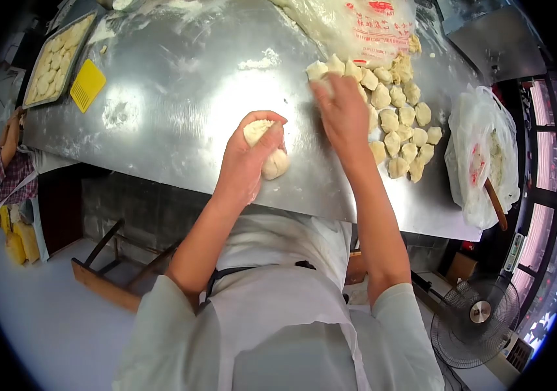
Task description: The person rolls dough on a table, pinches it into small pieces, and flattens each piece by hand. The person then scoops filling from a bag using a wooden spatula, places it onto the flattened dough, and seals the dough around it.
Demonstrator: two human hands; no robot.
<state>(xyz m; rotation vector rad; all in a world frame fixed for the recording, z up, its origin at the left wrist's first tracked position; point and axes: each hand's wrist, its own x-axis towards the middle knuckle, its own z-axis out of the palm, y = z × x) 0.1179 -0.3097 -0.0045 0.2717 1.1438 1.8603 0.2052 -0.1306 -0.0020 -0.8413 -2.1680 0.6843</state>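
Note:
My left hand (246,153) is closed around a lump of dough (275,165), held above the steel table near its front edge. The pale dough bulges out on both sides of the thumb. To the right, my right hand (344,114) is over the left edge of a group of small dough pieces (389,120). Its fingers are curled downward and smeared by motion, so I cannot make out whether they hold anything. Several dough pieces lie close together beside and beyond this hand.
A floured steel table (180,143) spans the view. At the far left are a tray of dough pieces (53,65) and a yellow scraper (87,85). Plastic sheeting (370,29) covers the back; a plastic bag (484,150) stands right. Another person (8,173) is at left.

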